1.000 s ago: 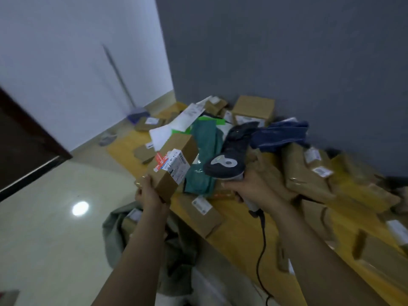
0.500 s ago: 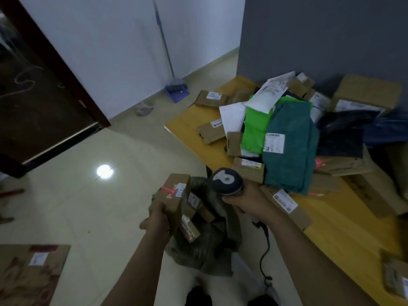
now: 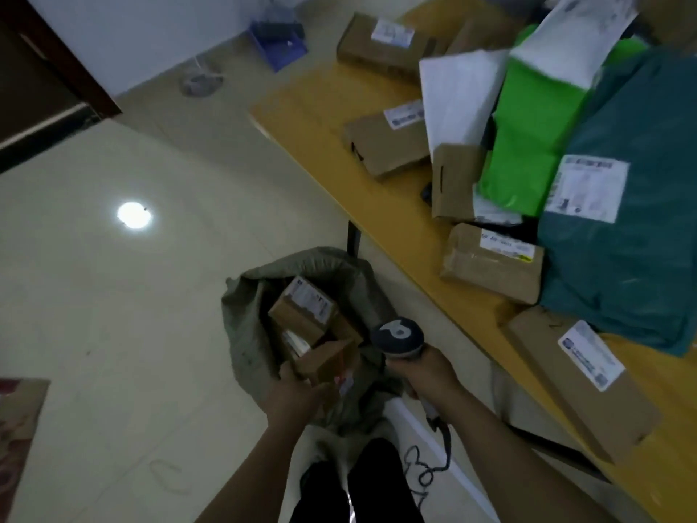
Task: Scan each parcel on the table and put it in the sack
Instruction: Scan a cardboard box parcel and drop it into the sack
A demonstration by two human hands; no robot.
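A grey-green sack (image 3: 245,334) stands open on the floor beside the table, with brown boxes (image 3: 301,309) inside. My left hand (image 3: 292,398) grips a small brown cardboard parcel (image 3: 328,362) with a red-and-white label, low inside the sack's mouth. My right hand (image 3: 424,375) holds a dark corded barcode scanner (image 3: 398,337) just right of the sack. The yellow table (image 3: 320,103) at the right bears several brown boxes (image 3: 490,262), a dark green mailer (image 3: 626,235), a bright green mailer (image 3: 528,145) and a white mailer (image 3: 456,92).
The glossy tiled floor (image 3: 113,296) spreads to the left. A dark door (image 3: 34,81) stands at the upper left, a blue dustpan (image 3: 277,39) at the far wall. A flat cardboard piece (image 3: 19,420) lies at the left edge. My dark-trousered legs (image 3: 358,485) are below.
My view has dropped from the table to the sack. My left hand has carried the small parcel down from above the table edge into the sack's mouth; the right hand followed with the scanner.
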